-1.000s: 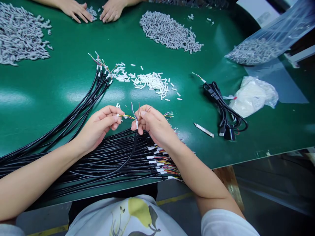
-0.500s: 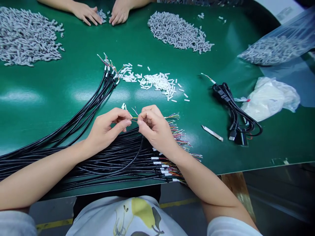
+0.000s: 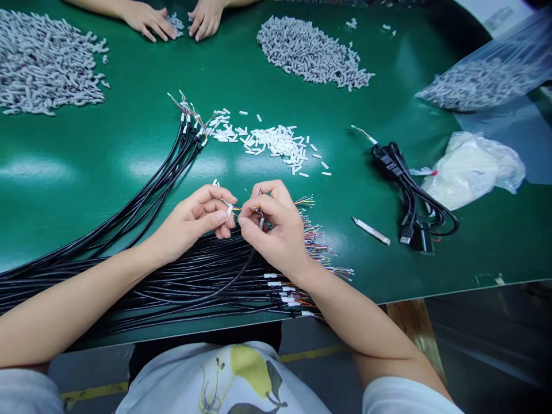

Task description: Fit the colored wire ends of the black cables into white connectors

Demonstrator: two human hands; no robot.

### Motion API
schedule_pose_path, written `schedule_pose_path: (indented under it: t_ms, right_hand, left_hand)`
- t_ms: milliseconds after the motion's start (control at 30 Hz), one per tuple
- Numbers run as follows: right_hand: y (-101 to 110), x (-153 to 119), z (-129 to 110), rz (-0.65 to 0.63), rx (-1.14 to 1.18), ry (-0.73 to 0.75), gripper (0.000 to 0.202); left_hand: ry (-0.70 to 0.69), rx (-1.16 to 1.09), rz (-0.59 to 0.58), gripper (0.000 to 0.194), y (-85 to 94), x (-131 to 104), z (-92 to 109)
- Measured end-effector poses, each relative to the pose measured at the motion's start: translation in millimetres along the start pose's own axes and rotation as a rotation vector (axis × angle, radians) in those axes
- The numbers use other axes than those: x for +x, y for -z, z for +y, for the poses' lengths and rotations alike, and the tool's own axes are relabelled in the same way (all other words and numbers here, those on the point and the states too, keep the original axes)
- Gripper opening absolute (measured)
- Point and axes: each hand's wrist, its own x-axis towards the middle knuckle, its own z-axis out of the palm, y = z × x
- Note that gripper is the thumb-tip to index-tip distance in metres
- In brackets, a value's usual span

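Between the thumb and fingers of my left hand (image 3: 200,213) is a small white sleeve (image 3: 230,211), beside thin coloured wires. My right hand (image 3: 273,227) pinches the stripped end of a black cable (image 3: 245,265), whose wires reach across toward the left hand. Whether the wires pass through the sleeve I cannot tell. Under both hands lies a thick bundle of black cables (image 3: 190,282), with coloured wire ends (image 3: 317,236) fanned out at the right. Beyond the hands, a pile of white sleeves (image 3: 278,141) is scattered near a smaller group of cables (image 3: 166,172).
Grey parts lie heaped at the far left (image 3: 43,63) and the far middle (image 3: 313,52). Another person's hands (image 3: 150,22) work across the green table. At right are a coiled cable (image 3: 399,178), a white plastic bag (image 3: 474,169), a pen-like tool (image 3: 371,231) and a clear bag of grey parts (image 3: 483,83).
A white sleeve now shows in my left fingertips, where only wires showed before. My right fingers have shifted their hold, and the wire ends have turned.
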Motion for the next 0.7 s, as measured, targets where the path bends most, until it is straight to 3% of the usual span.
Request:
schedule_pose_path:
  t_ms: [200,700]
  right_hand:
    - [-0.5,0.0,-0.1,0.031,-0.054,0.022,0.01]
    - [-0.1,0.7,1.0,0.003,-0.011,-0.005,0.01]
  left_hand:
    - [0.07,-0.081,0.021,0.023,-0.4,1.2,-0.5]
    - [0.019,-0.014,0.015,0.024,1.9,2.4,-2.0]
